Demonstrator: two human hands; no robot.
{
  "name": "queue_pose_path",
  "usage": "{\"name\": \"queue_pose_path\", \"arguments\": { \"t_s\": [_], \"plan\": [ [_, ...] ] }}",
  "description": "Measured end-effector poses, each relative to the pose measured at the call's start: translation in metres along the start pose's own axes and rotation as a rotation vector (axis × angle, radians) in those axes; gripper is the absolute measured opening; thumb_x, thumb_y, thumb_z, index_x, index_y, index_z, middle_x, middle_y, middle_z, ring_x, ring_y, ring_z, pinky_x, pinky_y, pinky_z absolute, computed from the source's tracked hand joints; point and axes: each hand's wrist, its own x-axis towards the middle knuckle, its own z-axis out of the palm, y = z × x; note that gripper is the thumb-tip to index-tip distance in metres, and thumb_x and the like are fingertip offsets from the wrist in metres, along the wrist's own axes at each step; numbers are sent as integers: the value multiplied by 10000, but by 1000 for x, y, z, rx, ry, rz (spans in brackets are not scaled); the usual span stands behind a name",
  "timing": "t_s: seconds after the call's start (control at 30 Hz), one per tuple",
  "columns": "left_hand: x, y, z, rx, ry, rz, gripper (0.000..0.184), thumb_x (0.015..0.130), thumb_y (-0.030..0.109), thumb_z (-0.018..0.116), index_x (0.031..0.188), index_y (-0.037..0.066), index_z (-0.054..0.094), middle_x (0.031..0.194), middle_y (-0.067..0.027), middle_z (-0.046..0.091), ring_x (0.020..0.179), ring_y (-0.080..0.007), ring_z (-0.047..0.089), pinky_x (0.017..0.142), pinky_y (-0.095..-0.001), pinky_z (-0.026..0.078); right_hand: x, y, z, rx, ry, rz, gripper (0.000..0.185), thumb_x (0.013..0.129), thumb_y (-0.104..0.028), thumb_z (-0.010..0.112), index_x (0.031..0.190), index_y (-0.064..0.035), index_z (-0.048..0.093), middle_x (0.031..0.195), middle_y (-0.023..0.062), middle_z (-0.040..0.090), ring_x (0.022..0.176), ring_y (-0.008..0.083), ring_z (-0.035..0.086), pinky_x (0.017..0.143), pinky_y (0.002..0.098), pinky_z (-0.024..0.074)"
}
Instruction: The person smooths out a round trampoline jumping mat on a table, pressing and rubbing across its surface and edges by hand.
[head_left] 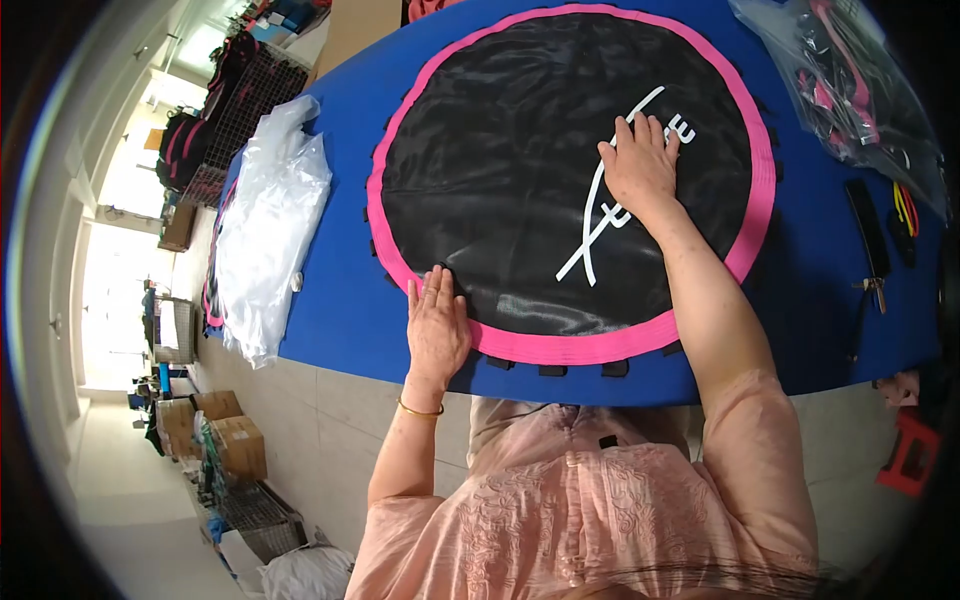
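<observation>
A round black trampoline mat [500, 140] with a pink stitched border lies on a blue-covered table [330, 300]. Dark tabs stick out around its edge. White lettering and curved white lines [592, 215] are printed on its right half. My right hand [642, 165] rests flat over part of this print, fingers spread. On the near left border lies my left hand [437, 325], fingers stretched out and flat, holding nothing. The print under my right palm is hidden.
Clear plastic bags [272, 220] lie at the table's left. A plastic bag with pink and black pieces [850, 90] is at the back right, near a black strip [868, 228] and keys [872, 290]. Cardboard boxes [238, 445] and a red stool [908, 452] stand on the floor.
</observation>
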Motion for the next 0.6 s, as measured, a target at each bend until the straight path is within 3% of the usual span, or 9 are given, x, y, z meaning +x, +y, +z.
{"name": "queue_pose_path", "arguments": {
  "t_s": [0.33, 0.6],
  "plan": [
    [-35, 112, -4, -286, -108, 328, 523, 1006, 155, 588, 1456, -102, 520, 1511, -284, 528, 1422, -430, 497, 1255, -548, 283, 1, 0, 2, -13, -6, -1, 577, 1077, -406, 502, 1530, -49, 489, 1604, 215, 419, 1528, 375, 314, 1250, 602, 169],
    [-22, 71, -10, -133, -42, 186, 483, 1005, 142, 581, 1429, -88, 552, 1481, -261, 568, 1405, -418, 520, 1254, -552, 280, 0, -2, -3, 1, -16, 16, 585, 1075, -409, 506, 1526, -38, 492, 1598, 224, 425, 1527, 381, 314, 1247, 607, 176]
  ]
}}
